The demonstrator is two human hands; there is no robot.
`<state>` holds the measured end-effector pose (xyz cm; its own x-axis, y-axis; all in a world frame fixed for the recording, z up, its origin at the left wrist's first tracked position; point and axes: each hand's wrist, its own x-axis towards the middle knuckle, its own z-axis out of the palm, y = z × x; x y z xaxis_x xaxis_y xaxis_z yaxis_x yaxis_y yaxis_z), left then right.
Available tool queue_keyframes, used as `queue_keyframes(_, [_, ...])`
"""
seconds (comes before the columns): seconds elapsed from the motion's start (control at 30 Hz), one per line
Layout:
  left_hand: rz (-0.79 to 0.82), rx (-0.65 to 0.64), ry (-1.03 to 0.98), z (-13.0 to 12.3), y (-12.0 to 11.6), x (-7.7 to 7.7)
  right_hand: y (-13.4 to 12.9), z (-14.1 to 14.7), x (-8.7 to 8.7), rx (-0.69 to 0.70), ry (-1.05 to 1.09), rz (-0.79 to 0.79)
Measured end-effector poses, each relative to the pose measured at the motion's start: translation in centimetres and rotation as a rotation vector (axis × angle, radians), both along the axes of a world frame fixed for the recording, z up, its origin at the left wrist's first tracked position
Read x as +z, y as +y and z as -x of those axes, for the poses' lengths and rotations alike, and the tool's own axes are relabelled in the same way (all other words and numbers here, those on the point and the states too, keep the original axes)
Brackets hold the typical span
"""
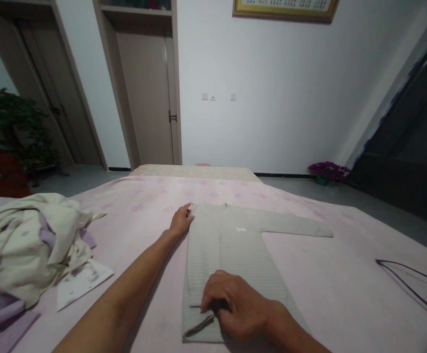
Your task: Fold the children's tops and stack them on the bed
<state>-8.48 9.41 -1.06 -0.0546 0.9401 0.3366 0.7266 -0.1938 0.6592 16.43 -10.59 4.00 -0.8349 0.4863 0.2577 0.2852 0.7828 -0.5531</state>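
Observation:
A pale grey-green ribbed long-sleeved shirt [243, 264] lies on the pink cloth, one sleeve [298, 224] stretched out to the right. Its left side is folded inward, with a layer lying down along the body. At the far left corner of the shirt, my left hand [180, 220] pinches the fabric edge. My right hand [235, 304] is closed over the near end, its fingers curled on the shirt's fabric beside a dark gap at the hem. Part of the near hem is hidden under my right hand and wrist.
Crumpled cream and purple clothes [33, 240] lie at the left, next to a white printed sheet [84, 284]. A black cable loop [408, 267] rests at the right. Beyond the pink-covered surface [338, 274] are doors, a wall and purple flowers [327, 170].

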Motion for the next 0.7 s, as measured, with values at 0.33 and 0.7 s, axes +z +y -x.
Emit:
queue_keyframes(0.33, [0.050,-0.087,0.210,-0.4,1.5,-0.3,-0.4,1.2,0.4,-0.153,-0.179,-0.277])
queue_keyframes(0.7, [0.081,-0.062,0.361,-4.0,-2.0,1.6,-0.4,1.1,-0.1,-0.110,-0.187,-0.480])
